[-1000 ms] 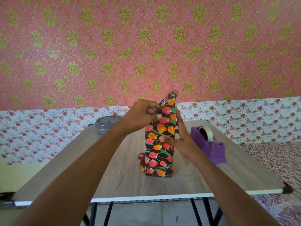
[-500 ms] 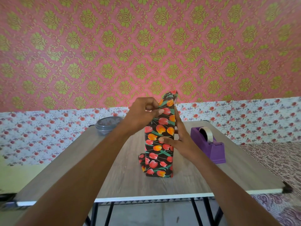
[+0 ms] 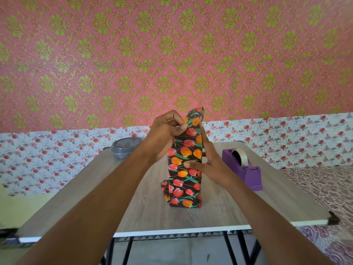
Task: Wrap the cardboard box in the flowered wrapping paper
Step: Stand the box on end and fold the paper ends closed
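Observation:
The box [image 3: 184, 180] stands upright on end in the middle of the table, covered in black wrapping paper with red and orange tulips; no bare cardboard shows. Loose paper rises in a folded flap [image 3: 194, 119] above its top. My left hand [image 3: 165, 134] pinches the left edge of that flap between thumb and curled fingers. My right hand [image 3: 208, 159] lies flat along the box's right side, fingers straight up against the paper, thumb pressing on the front face. A bit of crumpled paper sticks out at the lower left of the box.
A purple tape dispenser [image 3: 246, 169] with a clear tape roll stands right of the box. A lidded clear plastic container [image 3: 124, 147] sits at the table's far left. The wooden table [image 3: 145, 213] has its front edge near me; patterned wall behind.
My left hand's thumb and fingers have shifted slightly higher on the flap, folding the paper top inward. The right hand and the box stay almost where they were.

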{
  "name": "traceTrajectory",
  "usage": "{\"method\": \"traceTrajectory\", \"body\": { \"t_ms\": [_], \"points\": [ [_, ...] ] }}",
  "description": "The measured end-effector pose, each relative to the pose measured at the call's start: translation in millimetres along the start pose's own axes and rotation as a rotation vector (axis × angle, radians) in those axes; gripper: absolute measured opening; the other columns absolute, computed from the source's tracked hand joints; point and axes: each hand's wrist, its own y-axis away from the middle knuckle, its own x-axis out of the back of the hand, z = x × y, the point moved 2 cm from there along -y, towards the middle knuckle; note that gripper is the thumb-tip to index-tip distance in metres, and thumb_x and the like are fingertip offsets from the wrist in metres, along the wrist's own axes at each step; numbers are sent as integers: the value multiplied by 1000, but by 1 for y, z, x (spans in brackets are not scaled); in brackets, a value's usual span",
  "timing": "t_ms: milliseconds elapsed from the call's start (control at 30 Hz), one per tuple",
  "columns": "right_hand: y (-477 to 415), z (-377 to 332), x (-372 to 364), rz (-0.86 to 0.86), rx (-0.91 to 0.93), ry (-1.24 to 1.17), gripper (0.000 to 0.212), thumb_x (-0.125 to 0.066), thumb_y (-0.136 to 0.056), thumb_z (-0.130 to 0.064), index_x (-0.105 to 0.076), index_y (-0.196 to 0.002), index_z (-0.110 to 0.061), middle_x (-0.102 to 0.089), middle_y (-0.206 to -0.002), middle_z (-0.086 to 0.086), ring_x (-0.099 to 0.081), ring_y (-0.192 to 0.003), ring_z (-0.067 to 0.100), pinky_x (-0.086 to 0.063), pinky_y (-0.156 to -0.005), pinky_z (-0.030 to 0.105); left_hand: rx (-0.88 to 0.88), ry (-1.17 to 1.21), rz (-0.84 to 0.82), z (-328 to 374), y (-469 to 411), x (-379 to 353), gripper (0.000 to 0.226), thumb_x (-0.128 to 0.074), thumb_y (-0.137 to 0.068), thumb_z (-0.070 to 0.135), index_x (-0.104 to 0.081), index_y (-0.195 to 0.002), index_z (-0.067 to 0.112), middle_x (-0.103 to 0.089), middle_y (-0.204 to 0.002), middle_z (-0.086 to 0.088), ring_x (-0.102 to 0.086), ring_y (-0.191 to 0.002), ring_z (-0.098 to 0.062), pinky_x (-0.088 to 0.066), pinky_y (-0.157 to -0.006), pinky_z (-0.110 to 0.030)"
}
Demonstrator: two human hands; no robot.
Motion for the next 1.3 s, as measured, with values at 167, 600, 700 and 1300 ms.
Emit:
{"method": "traceTrajectory", "body": {
  "t_ms": [167,600,700,1300],
  "points": [
    [0,0,1,-16,-4,3,115,-81,-70,-70,-1,-152,-65,-40,-143,-10,-41,-139,18,-42,-112,58,4,-48,27,-1,-2,8,21,-55,-103,8,-67,-86,12,-64,-83,6,-59,-93,-17,-49,-87,-42],
    [-4,5,3,-6,19,19,116,-85,-72,-63,-4,-155,-60,-44,-146,-11,-47,-138,17,-48,-106,38,69,-927,-230,13,-20,11,33,-57,-93,-13,-76,-106,11,-75,-105,-6,-68,-103,-26,-60,-87,-45],
    [-6,2,6,-27,29,32,118,-86,-72,-59,0,-153,-63,-42,-145,-8,-46,-137,15,-47,-109,38,137,-901,-297,8,-23,7,28,-59,-95,-7,-70,-96,18,-73,-99,-2,-68,-100,-21,-58,-88,-41],
    [-14,-1,15,-198,-130,243,110,-85,-81,-43,-5,-155,-55,-17,-163,5,-25,-152,28,-33,-118,41,347,-574,-120,15,-54,3,56,-73,-80,63,-69,-101,11,-68,-111,-11,-69,-81,-31,-58,-63,-38]
  ]
}}
